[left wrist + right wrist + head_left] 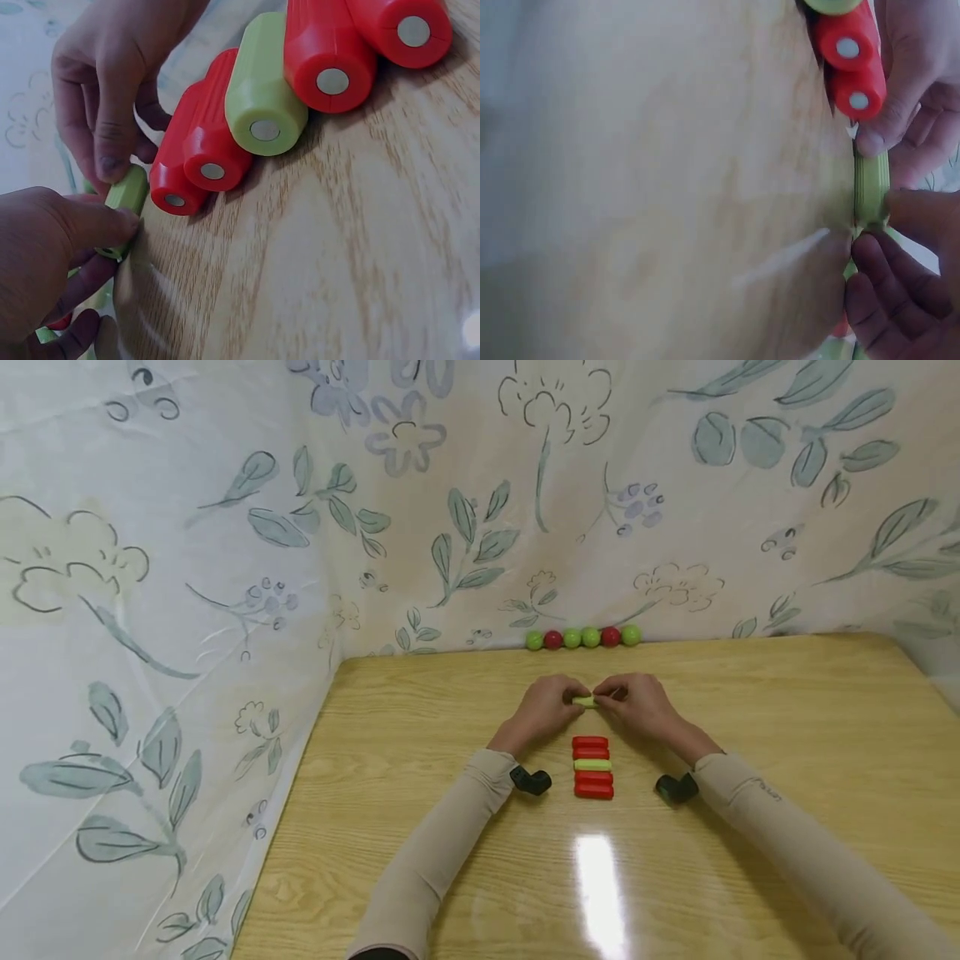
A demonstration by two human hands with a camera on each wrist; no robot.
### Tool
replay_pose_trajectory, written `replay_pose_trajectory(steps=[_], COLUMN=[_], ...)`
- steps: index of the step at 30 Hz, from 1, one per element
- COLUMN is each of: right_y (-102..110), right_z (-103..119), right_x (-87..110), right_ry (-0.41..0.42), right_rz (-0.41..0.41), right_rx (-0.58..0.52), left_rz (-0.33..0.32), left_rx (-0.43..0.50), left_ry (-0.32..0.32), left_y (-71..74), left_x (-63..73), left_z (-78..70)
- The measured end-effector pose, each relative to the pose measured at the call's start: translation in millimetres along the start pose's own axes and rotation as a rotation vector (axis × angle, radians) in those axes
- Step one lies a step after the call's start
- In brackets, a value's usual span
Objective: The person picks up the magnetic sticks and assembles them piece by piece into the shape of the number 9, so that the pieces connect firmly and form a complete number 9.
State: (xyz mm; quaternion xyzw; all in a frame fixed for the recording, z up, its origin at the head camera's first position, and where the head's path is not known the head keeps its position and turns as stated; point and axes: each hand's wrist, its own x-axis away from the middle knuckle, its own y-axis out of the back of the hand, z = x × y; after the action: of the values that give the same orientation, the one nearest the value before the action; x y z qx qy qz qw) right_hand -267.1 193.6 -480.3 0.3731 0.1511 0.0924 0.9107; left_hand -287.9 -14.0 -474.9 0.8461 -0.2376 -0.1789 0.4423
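A short light-green magnetic rod is pinched between both hands just beyond a row of similar rods. My left hand grips its left end with thumb and fingers. At the other end, my right hand pinches with thumb and fingertips. In the left wrist view, the same green rod lies close over the wooden surface. Nearer me, red rods lie side by side with one light-green rod in the middle of the row. Round silvery discs show on the row's rod ends in the wrist views.
Behind the hands, several green and red balls stand in a line at the table's back edge. Patterned cloth hangs behind and to the left of the wooden table. Dark wrist cameras sit by the sleeves, flanking the row.
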Motion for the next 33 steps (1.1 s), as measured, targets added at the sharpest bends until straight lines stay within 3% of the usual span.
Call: replay_pose_trajectory(steps=[5, 12, 21, 33], right_y=[10.4, 36.0, 44.8, 40.5], right_z=[-11.9, -31.3, -44.0, -46.1], right_x=[-7.5, -28.0, -47.1, -62.7], right_ry=[-0.035, -0.082, -0.205, -0.180], right_rz=[-0.083, -0.262, -0.191, -0.193], right_rx=[-0.022, 0.064, 0.073, 0.116], left_rz=[0.009, 0.003, 0.002, 0.009], left_rx=[0.004, -0.013, -0.004, -0.013], left_ry=[-0.006, -0.010, -0.007, -0.011], left_y=[-0.6, -2.7, -4.7, -3.8], left_x=[0.5, 0.0, 4.8, 7.3], left_z=[1.0, 1.4, 1.5, 2.7])
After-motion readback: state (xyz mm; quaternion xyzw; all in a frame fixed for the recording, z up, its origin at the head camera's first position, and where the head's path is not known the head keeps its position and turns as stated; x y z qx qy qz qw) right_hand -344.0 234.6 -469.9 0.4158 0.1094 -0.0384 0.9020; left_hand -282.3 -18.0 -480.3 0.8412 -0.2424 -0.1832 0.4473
